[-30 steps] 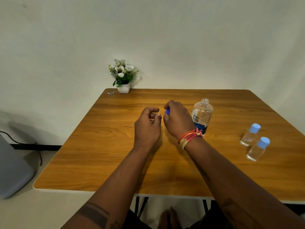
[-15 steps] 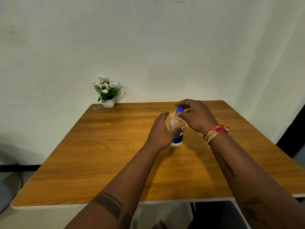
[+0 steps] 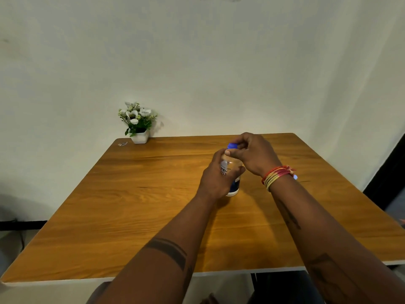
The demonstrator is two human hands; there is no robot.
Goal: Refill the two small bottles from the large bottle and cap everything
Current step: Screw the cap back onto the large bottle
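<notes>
While I watched the head view, my left hand (image 3: pixel 215 179) gripped the large bottle (image 3: pixel 232 182), which stood upright on the table (image 3: pixel 122 207), right of its middle. My right hand (image 3: pixel 252 155) pinched the blue cap (image 3: pixel 232 146) on the neck between thumb and curled fingers. I judged the cap needed square seating, then turning until snug, the left hand bracing the body. The 2 small bottles were out of view.

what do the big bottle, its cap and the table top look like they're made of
Large bottle: clear plastic, probably; you see through its upper body, with a printed label.
Blue cap: opaque, likely plastic, mostly hidden by the right hand.
Table: wood grain with a soft sheen and pale edge, so possibly laminate.
</notes>
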